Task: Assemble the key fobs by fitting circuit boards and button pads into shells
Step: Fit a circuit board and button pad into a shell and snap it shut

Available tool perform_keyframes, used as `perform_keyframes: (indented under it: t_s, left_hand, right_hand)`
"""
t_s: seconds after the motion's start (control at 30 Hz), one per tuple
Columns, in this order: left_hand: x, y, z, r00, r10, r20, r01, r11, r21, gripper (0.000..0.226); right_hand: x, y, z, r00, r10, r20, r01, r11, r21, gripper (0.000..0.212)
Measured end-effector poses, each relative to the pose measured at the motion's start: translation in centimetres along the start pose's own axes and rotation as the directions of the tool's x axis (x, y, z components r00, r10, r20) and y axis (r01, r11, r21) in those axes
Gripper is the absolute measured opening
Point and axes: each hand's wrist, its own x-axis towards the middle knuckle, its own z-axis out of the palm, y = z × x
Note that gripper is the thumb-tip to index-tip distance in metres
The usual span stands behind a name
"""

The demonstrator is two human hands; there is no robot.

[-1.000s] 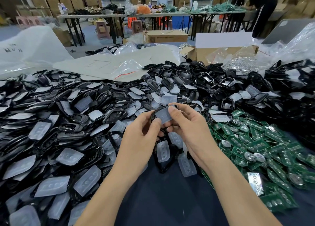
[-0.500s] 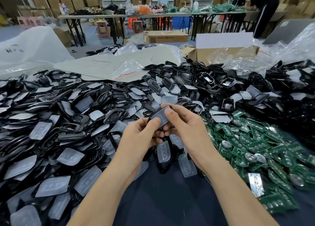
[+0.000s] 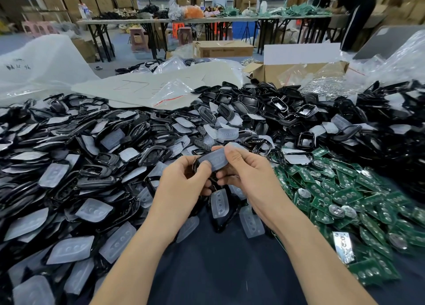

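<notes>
Translucent button pad (image 3: 213, 159) lies on a black shell (image 3: 195, 165) at mid-scene. Its long axis runs left-right, right end tipped far. Your left hand (image 3: 181, 185) grips the shell and your right hand (image 3: 248, 178) pinches the pad. Green circuit boards (image 3: 345, 189) are heaped to the right.

shells (image 3: 99, 169), 9 to 12 o'clock: glossy black. button pads (image 3: 69, 249): translucent milky white, rows of round dimples. circuit boards (image 3: 345, 194) at 3: green, silver round contacts. desk (image 3: 218, 270) at 6: dark navy. cardboard box (image 3: 271, 73) at 1: brown.
</notes>
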Motion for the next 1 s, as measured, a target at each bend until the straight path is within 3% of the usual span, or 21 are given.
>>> perform_keyframes:
  t_s: [0.27, 0.5, 0.6, 0.67, 0.87, 1.0]
  left_hand:
    - [-0.05, 0.24, 0.18, 0.998, 0.048, -0.039, -0.050, 0.996, -0.068, 0.021]
    - [-0.10, 0.14, -0.17, 0.989, 0.134, -0.062, -0.130, 0.990, 0.063, 0.020]
    - [0.00, 0.10, -0.22, 0.989, 0.131, -0.065, -0.127, 0.990, 0.055, 0.020]
    - [0.03, 0.13, -0.21, 0.991, 0.122, -0.057, -0.120, 0.992, 0.035, 0.021]
    - [-0.02, 0.24, -0.28, 0.996, 0.080, -0.031, -0.084, 0.983, -0.165, 0.020]
    - [-0.09, 0.19, -0.36, 0.993, 0.114, 0.001, -0.113, 0.981, -0.156, 0.020]
  right_hand:
    - [-0.05, 0.15, 0.13, 1.000, 0.002, 0.024, -0.002, 0.999, 0.035, 0.026]
    - [0.00, 0.03, 0.13, 0.996, -0.001, 0.089, -0.009, 0.993, 0.115, 0.035]
    - [0.00, 0.09, 0.18, 0.997, 0.001, 0.074, -0.009, 0.995, 0.098, 0.027]
    - [0.08, 0.19, 0.12, 0.999, -0.012, 0.037, 0.009, 0.998, 0.064, 0.014]
    - [0.17, 0.18, -0.14, 1.000, -0.012, 0.017, 0.010, 0.995, 0.099, 0.016]
    - [0.20, 0.01, -0.15, 0.999, 0.023, 0.037, -0.030, 0.981, 0.192, 0.015]
